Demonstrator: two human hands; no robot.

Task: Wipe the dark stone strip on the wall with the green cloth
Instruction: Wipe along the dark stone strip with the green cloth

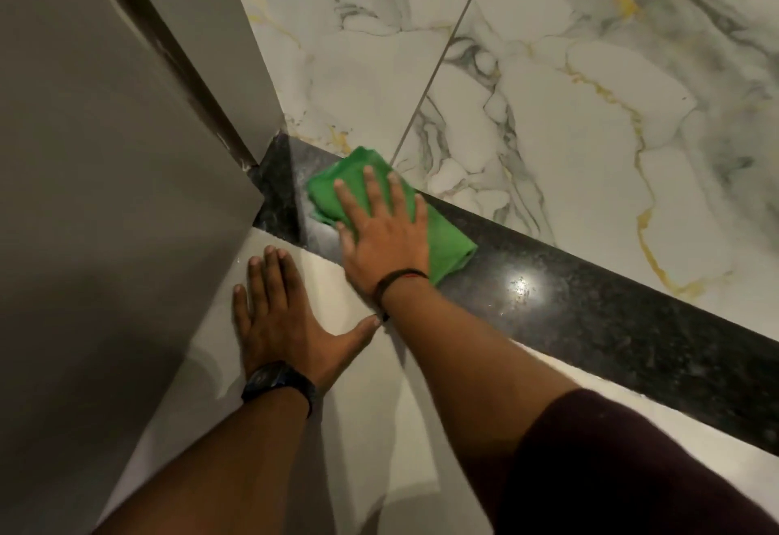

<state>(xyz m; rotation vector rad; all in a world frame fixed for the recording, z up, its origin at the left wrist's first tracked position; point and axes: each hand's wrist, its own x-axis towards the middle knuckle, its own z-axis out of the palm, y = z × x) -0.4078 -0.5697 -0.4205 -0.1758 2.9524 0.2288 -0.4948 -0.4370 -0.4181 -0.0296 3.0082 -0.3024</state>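
A dark speckled stone strip (590,315) runs across the wall from the left corner down to the right edge. A folded green cloth (447,239) lies flat on the strip near its left end. My right hand (379,226) presses on the cloth with fingers spread, covering its middle. My left hand (278,315) rests flat and empty on the pale glossy tile just below the strip, fingers apart. A light reflection shines on the strip to the right of the cloth.
White marble tiles (548,91) with grey and gold veins fill the wall above the strip. A grey panel (105,155) with a dark edge meets the strip's left end at the corner. Pale tile (379,429) lies below the strip.
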